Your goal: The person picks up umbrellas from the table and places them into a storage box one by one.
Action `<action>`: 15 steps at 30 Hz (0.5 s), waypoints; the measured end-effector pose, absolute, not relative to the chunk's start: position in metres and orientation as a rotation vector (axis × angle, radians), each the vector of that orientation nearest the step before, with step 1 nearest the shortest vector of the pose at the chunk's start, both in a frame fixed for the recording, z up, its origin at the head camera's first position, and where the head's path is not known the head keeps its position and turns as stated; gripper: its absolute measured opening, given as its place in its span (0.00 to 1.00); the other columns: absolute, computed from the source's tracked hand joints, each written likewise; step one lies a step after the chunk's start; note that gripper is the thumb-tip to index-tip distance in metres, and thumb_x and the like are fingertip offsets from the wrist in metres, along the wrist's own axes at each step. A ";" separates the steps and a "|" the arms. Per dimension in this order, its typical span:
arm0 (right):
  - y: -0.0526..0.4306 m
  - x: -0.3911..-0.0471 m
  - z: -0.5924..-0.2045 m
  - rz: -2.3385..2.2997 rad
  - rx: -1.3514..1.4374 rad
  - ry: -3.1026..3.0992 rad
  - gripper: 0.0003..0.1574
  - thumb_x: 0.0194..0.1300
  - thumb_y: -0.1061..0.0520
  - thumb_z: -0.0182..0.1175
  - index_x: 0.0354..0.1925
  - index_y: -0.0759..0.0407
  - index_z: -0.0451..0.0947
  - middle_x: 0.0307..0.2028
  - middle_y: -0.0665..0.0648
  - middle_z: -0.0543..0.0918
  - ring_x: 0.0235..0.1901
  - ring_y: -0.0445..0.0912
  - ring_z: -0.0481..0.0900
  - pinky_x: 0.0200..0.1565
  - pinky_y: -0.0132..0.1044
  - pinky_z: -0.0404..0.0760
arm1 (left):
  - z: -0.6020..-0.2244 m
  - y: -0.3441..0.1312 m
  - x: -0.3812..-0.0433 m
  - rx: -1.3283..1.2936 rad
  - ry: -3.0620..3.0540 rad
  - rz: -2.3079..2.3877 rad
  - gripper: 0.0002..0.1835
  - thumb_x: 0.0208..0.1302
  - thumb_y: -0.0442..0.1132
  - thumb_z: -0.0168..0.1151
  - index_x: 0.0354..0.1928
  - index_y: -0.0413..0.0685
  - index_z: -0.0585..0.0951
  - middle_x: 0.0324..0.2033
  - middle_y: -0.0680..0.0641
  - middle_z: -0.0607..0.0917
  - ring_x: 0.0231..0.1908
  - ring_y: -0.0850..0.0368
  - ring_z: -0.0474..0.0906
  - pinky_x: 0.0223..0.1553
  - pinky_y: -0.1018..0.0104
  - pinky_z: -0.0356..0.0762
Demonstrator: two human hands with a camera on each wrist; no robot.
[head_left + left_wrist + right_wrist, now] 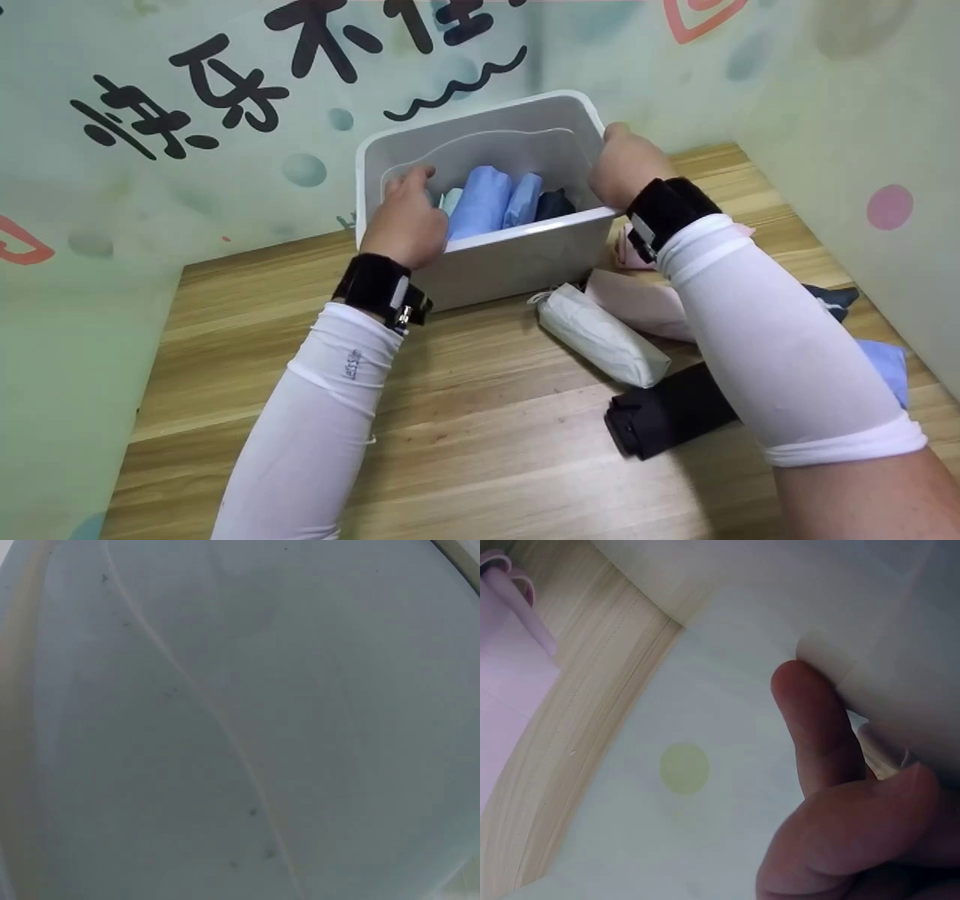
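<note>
A light grey plastic bin [517, 262] stands against the back wall, slightly turned. My left hand [405, 221] is at its front left corner, gripping over the rim; its fingertips are partly hidden. At the right side, my right hand [634, 169] grips the rim, and its fingers [810, 720] lie against the bin's wall in the right wrist view. Inside the bin lie a thick blue roll [484, 199], a narrower blue roll [523, 201], a dark bundle [555, 204] and something pale green [450, 200]. Only the grey bin wall [262, 705] fills the left wrist view.
Right of centre on the wooden table [480, 420] lie a white drawstring pouch [600, 334], a pale pink roll [637, 300] and a black folded umbrella [667, 412]. My right arm partly covers a blue item [885, 367] and a dark bundle [832, 300]. A printed wall [247, 195] stands behind.
</note>
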State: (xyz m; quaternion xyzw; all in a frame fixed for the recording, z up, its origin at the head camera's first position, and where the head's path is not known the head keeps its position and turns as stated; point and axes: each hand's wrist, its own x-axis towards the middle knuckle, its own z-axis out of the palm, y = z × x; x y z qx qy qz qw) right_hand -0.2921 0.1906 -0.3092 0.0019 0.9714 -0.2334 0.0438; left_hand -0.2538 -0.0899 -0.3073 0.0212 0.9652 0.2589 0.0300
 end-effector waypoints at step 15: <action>0.190 -0.291 -0.309 -0.733 0.032 2.951 0.39 0.70 0.59 0.44 0.76 0.71 0.54 0.61 0.72 0.78 0.55 0.63 0.77 0.64 0.58 0.75 | -0.326 -0.087 -0.242 0.273 3.296 0.764 0.33 0.71 0.49 0.56 0.77 0.51 0.69 0.70 0.42 0.75 0.65 0.43 0.78 0.64 0.48 0.77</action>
